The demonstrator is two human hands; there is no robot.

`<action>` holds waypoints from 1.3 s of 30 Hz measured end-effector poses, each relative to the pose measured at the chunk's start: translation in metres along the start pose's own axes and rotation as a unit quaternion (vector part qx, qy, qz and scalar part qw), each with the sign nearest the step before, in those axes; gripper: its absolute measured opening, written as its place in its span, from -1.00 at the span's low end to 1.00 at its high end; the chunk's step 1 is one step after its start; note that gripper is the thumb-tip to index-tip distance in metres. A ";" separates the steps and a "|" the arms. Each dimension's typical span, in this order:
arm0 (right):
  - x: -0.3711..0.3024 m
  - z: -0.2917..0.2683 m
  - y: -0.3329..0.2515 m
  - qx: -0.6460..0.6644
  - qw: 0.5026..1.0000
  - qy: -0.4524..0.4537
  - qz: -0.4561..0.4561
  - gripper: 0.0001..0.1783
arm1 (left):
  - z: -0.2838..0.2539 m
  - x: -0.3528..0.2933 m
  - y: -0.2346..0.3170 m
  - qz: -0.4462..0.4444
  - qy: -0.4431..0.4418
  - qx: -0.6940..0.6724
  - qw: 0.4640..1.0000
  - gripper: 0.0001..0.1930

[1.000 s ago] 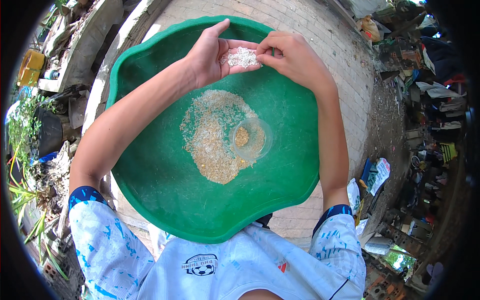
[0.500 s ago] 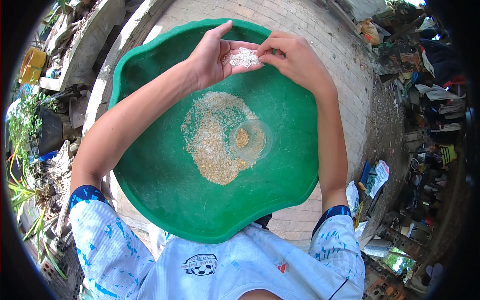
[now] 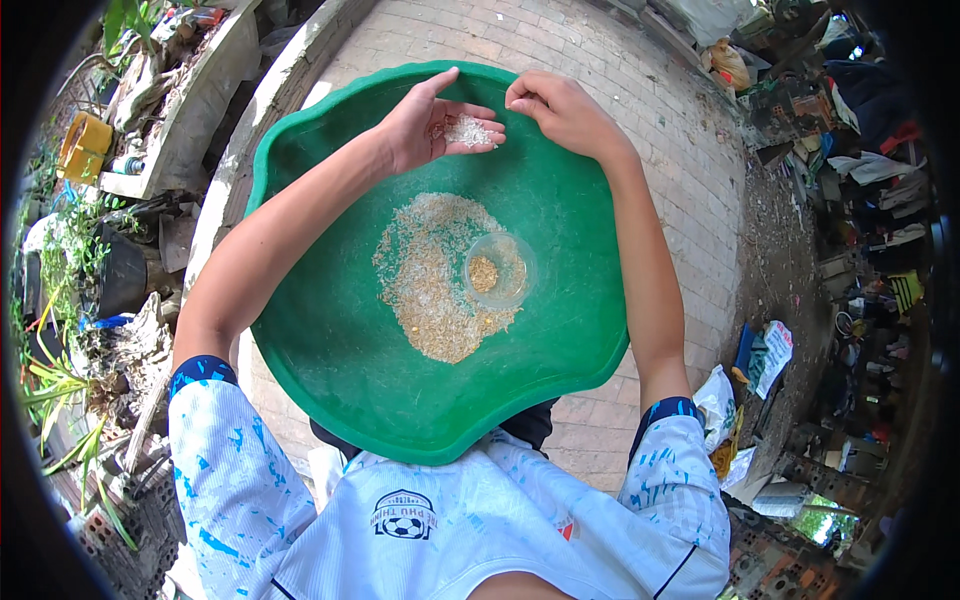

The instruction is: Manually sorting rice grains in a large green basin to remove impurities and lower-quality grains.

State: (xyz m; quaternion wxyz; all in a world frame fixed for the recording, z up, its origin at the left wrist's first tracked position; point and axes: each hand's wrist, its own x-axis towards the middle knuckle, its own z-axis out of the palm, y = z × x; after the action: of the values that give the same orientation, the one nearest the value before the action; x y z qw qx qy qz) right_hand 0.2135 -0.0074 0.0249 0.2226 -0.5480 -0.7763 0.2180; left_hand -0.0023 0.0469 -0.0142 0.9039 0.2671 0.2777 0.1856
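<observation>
Here, a person looks down at a wide green basin (image 3: 330, 370) resting on their lap. The left hand (image 3: 425, 125) lies open, palm up, cupping a small heap of pale grain (image 3: 466, 131). Just beside that grip, the right hand (image 3: 560, 105) hovers with fingers pinched together; whether they hold a grain cannot be told. Below both hands, a clear cup (image 3: 498, 270) sits in spread grain.

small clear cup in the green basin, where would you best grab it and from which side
Probably by its rim, from straight above. The clear cup stands upright and open-topped on the grain pile in the green basin, so its round rim is free all round. Grain banks against its left side; a side grip there would plough through it.
</observation>
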 end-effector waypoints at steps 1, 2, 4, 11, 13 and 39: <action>0.001 0.001 -0.001 -0.011 1.000 -0.002 -0.002 -0.87 | -0.005 0.000 -0.001 -0.014 0.002 0.025 1.000 -0.23; 0.004 -0.002 -0.002 -0.009 1.000 0.001 -0.004 -0.87 | -0.008 0.002 -0.001 -0.030 0.005 0.051 0.998 -0.26; -0.002 -0.002 -0.003 -0.033 0.998 0.017 -0.056 -0.86 | -0.010 0.007 -0.004 -0.053 0.007 0.062 0.997 -0.32; -0.025 -0.027 -0.060 0.040 0.995 0.086 -0.031 -0.84 | -0.021 0.007 -0.027 -0.105 0.045 0.102 0.988 -0.46; -0.057 -0.030 -0.079 0.024 0.998 0.048 -0.039 -0.85 | -0.013 -0.002 -0.037 -0.117 0.065 0.147 0.980 -0.44; -0.290 0.088 -0.140 -0.134 0.970 0.196 -0.048 -0.68 | 0.011 -0.226 -0.152 0.082 0.091 0.710 0.693 -0.44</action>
State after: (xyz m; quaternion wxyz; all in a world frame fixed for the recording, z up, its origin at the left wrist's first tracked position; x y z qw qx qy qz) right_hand 0.1432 -0.3328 0.0046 0.3053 -0.5672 -0.7648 -0.0102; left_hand -0.1426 -0.1864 -0.0053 0.3965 0.8331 0.3844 0.0293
